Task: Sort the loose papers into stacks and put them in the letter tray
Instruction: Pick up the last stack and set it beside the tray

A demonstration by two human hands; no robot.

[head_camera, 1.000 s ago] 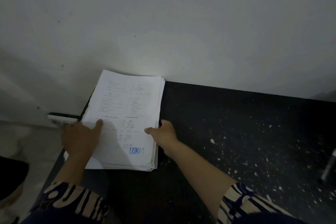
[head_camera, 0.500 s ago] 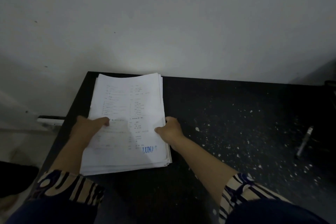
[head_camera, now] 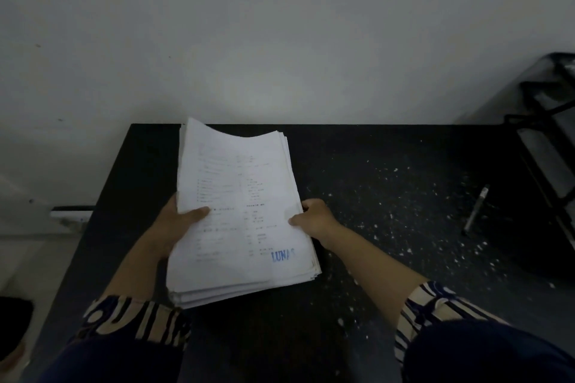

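Note:
A thick stack of white printed papers point(head_camera: 239, 211), stamped LUNAS in blue near its lower right, is held above the black table point(head_camera: 389, 227). My left hand point(head_camera: 177, 224) grips the stack's left edge, thumb on the top sheet. My right hand point(head_camera: 314, 218) grips the right edge, thumb on top and fingers underneath. The far end of the stack curls upward. A black wire letter tray point(head_camera: 550, 134) stands at the far right, partly cut off by the frame.
A pen point(head_camera: 476, 208) lies on the table at the right, near the tray. The table top is speckled with white flecks and meets a pale wall point(head_camera: 280, 40) at the back. A white strip point(head_camera: 71, 214) sits beside the table's left edge.
The stack lay flat on the table's left end under both hands; now both hands have lifted it off the surface and toward the middle. The view has swung right, showing the tray.

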